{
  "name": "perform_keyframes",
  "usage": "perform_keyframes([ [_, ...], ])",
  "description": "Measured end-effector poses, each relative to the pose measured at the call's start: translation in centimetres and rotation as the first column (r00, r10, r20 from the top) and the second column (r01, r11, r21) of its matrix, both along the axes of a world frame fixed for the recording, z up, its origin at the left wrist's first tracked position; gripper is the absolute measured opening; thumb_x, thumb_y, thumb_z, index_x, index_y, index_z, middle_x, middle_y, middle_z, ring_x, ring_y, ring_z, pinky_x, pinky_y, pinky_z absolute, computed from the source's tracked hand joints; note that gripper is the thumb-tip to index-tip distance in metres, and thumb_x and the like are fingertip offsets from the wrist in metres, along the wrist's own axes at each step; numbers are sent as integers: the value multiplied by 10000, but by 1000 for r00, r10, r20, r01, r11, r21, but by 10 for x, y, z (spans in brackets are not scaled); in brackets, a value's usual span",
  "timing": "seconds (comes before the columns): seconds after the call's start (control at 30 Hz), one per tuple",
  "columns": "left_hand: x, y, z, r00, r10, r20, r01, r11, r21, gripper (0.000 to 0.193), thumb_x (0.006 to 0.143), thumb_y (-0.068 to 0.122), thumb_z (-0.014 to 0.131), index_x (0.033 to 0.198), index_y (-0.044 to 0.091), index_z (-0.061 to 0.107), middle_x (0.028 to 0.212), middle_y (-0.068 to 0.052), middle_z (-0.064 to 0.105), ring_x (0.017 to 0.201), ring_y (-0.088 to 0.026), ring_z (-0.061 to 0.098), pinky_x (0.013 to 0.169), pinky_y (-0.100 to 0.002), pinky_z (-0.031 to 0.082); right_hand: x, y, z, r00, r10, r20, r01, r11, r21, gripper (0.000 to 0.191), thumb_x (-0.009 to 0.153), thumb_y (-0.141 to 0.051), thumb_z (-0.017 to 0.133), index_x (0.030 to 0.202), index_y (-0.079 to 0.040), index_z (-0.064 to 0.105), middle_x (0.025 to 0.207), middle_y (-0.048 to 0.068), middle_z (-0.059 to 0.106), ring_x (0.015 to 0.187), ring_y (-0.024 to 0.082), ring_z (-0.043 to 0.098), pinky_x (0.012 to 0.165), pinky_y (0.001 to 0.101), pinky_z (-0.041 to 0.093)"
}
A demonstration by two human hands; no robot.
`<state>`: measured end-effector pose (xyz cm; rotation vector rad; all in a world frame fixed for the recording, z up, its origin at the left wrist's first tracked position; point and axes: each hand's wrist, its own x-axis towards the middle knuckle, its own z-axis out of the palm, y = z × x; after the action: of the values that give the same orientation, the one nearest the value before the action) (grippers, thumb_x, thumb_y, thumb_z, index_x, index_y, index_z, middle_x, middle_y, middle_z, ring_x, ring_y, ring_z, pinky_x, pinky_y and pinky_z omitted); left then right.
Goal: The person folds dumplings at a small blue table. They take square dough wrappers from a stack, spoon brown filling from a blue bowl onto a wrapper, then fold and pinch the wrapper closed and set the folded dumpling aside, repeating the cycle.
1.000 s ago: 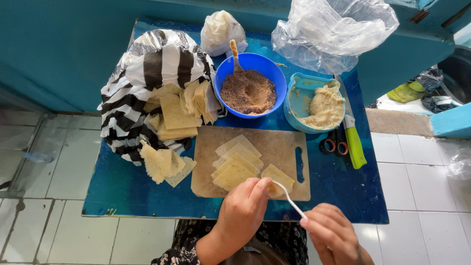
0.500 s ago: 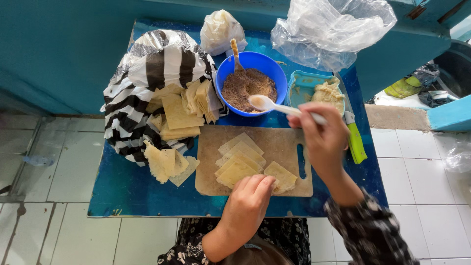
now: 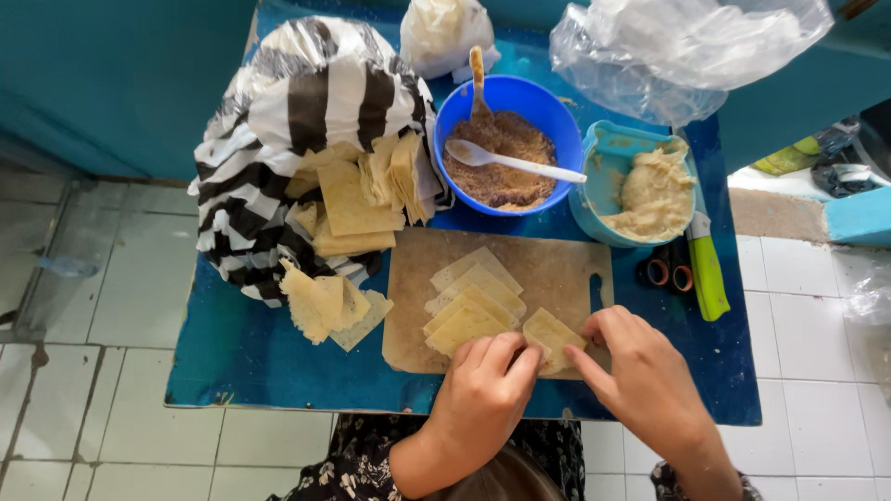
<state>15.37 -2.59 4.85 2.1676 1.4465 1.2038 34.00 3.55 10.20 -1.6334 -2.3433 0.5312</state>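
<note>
Both hands (image 3: 483, 394) (image 3: 640, 371) pinch a square wrapper (image 3: 549, 331), corners pointing diagonally across the board (image 3: 557, 274).

Three bags serve as packages; there are no labels, signs or screens. A black-and-white striped plastic bag (image 3: 306, 121) occupies the upper left of the frame, open toward centre. A small knotted clear bag (image 3: 444, 32) sits at top centre, contents possibly dough. A large crumpled clear bag (image 3: 687, 46) fills the upper right.

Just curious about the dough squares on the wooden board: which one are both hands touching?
The single square lying apart at the board's right front edge. The left hand and right hand both pinch it; the other squares sit overlapped in a stack, untouched.
</note>
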Motion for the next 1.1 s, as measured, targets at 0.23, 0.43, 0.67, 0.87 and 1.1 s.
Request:
perform_keyframes([
  [0.23, 3, 2, 2, 1000, 15, -1, -15, 1000, -3, 197, 891, 72, 710, 1083, 61, 673, 1057, -72, 628, 963, -262, 642, 866, -380, 498, 7, -10, -18, 986, -33, -163, 37, 999, 23, 139, 802, -95, 753, 836, -30, 635, 840, 113, 643, 816, 292, 659, 696, 381, 515],
  [0.43, 3, 2, 3, 1000, 22, 18, -22, 999, -34, 162, 900, 98, 735, 1047, 70, 673, 1045, -63, 630, 938, -259, 640, 845, -390, 491, 11, -22, -23, 850, -125, -512, 77, 990, -115, 160, 875, -22, 710, 1030, -28, 668, 894, 44, 737, 813, 128, 711, 714, 289, 563],
  [0.67, 4, 4, -1, 999, 37, 3, -37, 998, -43, 325, 876, 118, 766, 1167, 55, 636, 1103, -91, 627, 977, -270, 636, 878, -400, 487, 2, -14, -36, 859, -20, -512, -2, 999, -43, 268, 798, 17, 766, 1046, -41, 681, 911, 32, 704, 809, 130, 655, 730, 278, 532],
  [0.87, 3, 3, -3, 999, 32, 35, -31, 999, -44, 373, 883, 119, 767, 1218, 46, 619, 1162, -112, 612, 1014, -282, 634, 892, -397, 492, 9, -16, -39, 846, 9, -534, -23, 1000, -18, 322, 771, 56, 769, 1054, -29, 641, 1057, 71, 620, 809, 132, 677, 723, 263, 563],
  [1.1, 5, 3, -4, 999, 46, -3, -46, 998, -37, 277, 886, 127, 769, 1127, 82, 640, 1147, -77, 621, 1007, -259, 640, 883, -395, 497, 6, -33, -42, 756, -16, -654, 41, 999, 22, 270, 847, 89, 711, 1080, -10, 619, 1148, 113, 613, 983, 185, 713, 850, 270, 629],
])
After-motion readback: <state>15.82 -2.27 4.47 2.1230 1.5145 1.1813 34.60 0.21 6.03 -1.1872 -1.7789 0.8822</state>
